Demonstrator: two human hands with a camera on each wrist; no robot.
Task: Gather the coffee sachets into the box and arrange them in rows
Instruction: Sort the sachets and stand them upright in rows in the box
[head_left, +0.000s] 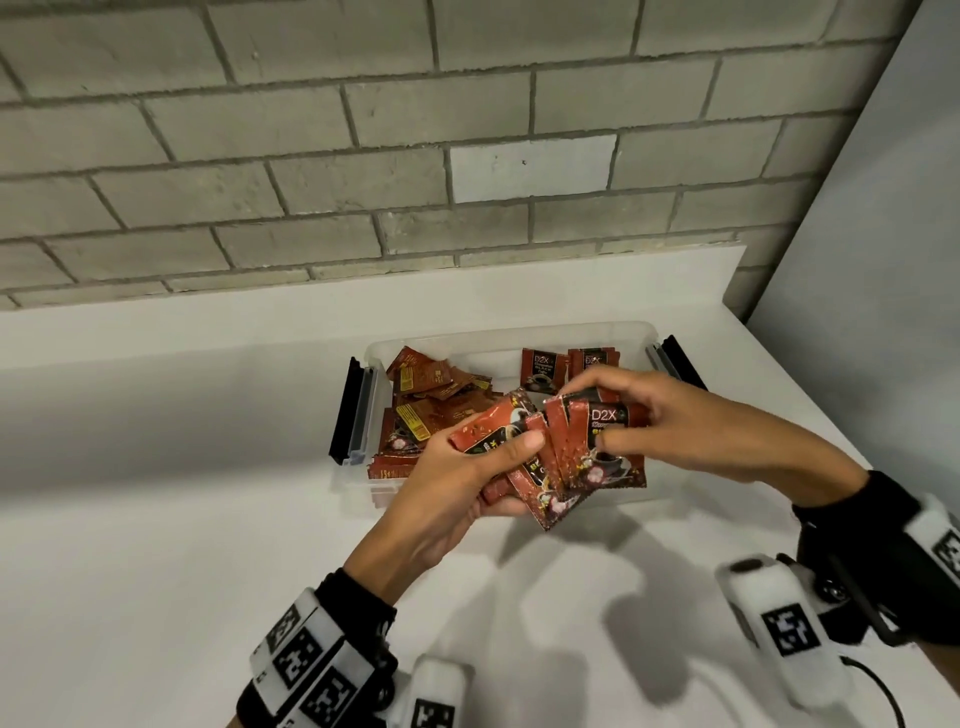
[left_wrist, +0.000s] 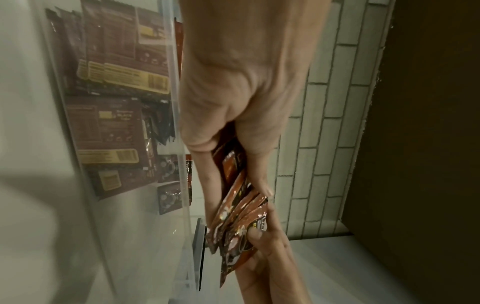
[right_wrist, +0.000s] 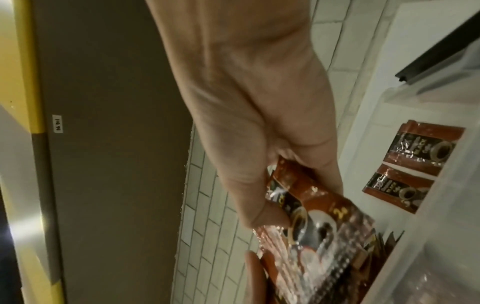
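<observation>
A clear plastic box (head_left: 509, 332) sits on the white counter. Inside it, a jumbled pile of red coffee sachets (head_left: 426, 405) fills the left part, and two sachets (head_left: 543, 369) stand against the back right. Just above the box's front edge, my left hand (head_left: 498, 467) grips a fanned bunch of sachets (head_left: 550, 467). My right hand (head_left: 587, 415) pinches the frontmost sachet (head_left: 608, 441) of that bunch between thumb and fingers. The left wrist view shows the bunch (left_wrist: 233, 179) in my left hand (left_wrist: 233, 195). The right wrist view shows my right hand (right_wrist: 298, 197) pinching a sachet (right_wrist: 311, 222).
Black latch handles hang open on the box's left side (head_left: 345, 410) and right side (head_left: 680, 364). A grey brick wall (head_left: 363, 156) rises behind the counter (head_left: 156, 519). A pale panel (head_left: 883, 260) stands at the right, where the counter ends.
</observation>
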